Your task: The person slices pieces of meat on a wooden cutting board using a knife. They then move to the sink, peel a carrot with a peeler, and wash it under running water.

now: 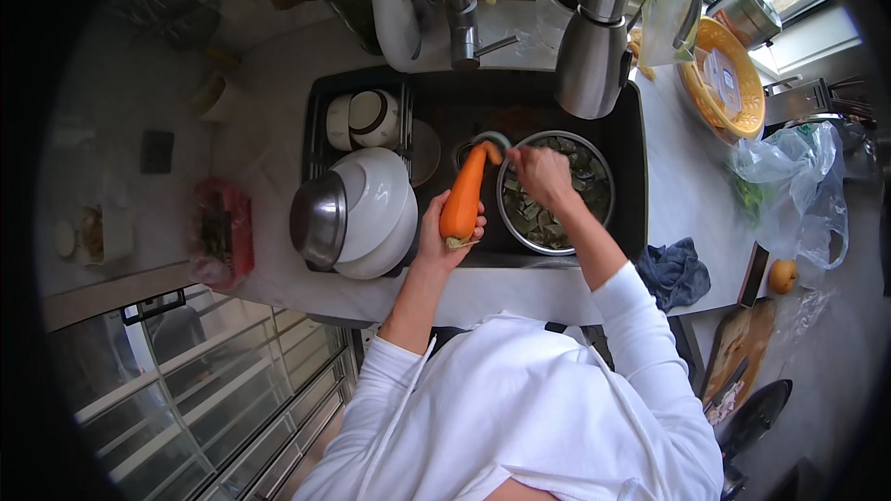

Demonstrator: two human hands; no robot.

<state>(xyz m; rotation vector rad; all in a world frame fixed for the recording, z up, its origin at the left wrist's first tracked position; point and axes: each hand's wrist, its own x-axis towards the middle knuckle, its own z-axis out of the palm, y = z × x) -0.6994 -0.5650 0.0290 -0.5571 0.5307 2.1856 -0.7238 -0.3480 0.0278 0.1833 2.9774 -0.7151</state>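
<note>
An orange carrot [465, 198] lies in my left hand [437, 233], stem end toward me. Its far end is bent or has an orange piece hanging from it. My right hand [543, 172], fingers curled, is just right of that end; whether it holds a small thing is hidden. Beside the fingertips, a pale green curved thing [493, 138] shows partly; I cannot tell what it is. Under my right hand and forearm stands a round metal bowl [502, 212] with cut dark green pieces in it. Both hands are over the dark sink [480, 101].
White dishes [386, 202], a metal bowl [319, 221] and cups [374, 118] stand at the sink's left. Behind are a faucet [465, 35] and a large metal spout [592, 69]. At right are a blue cloth [674, 273], a yellow basket [748, 97] and a plastic bag [800, 188].
</note>
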